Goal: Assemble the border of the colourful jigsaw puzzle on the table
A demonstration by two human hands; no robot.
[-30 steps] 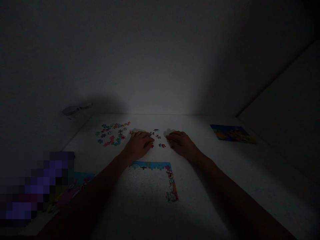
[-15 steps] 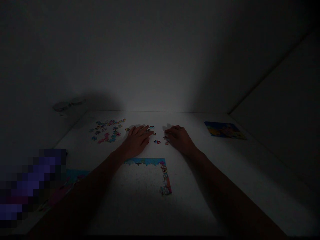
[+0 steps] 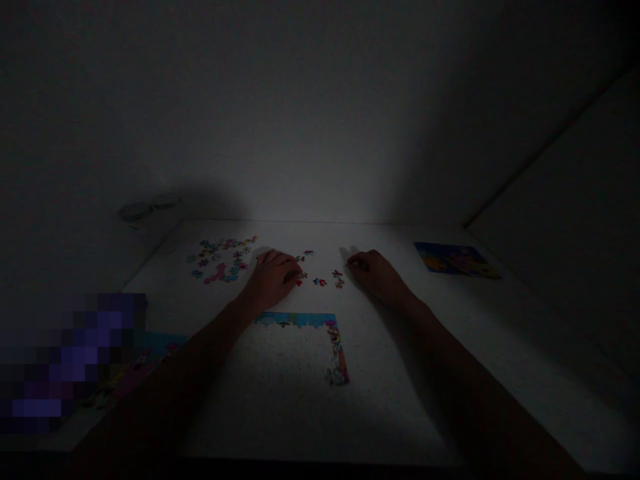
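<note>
My left hand (image 3: 273,275) rests low over the white table, its fingers bent and the thumb apart from them. Beside its thumb lie a few small jigsaw pieces (image 3: 300,282), some partly covered by the hand. My right hand (image 3: 373,270) is closed in a pinch just right of two loose pieces (image 3: 339,279); what its fingertips hold is too dark to make out. Between the hands is a red and blue piece (image 3: 320,282). Nearer to me sits a partly joined puzzle border (image 3: 297,319), forming a top edge and a right side.
A pile of loose puzzle pieces (image 3: 223,260) spreads at the back left. A colourful picture card (image 3: 456,259) lies at the right. Another colourful sheet (image 3: 160,347) is partly behind my left forearm. Clear round objects (image 3: 150,207) stand at the far left, near the wall.
My right hand has moved right, away from the two loose pieces, with its fingertips pinched. The left hand's fingers, spread before, are now more bent. The whole view has shifted slightly.
</note>
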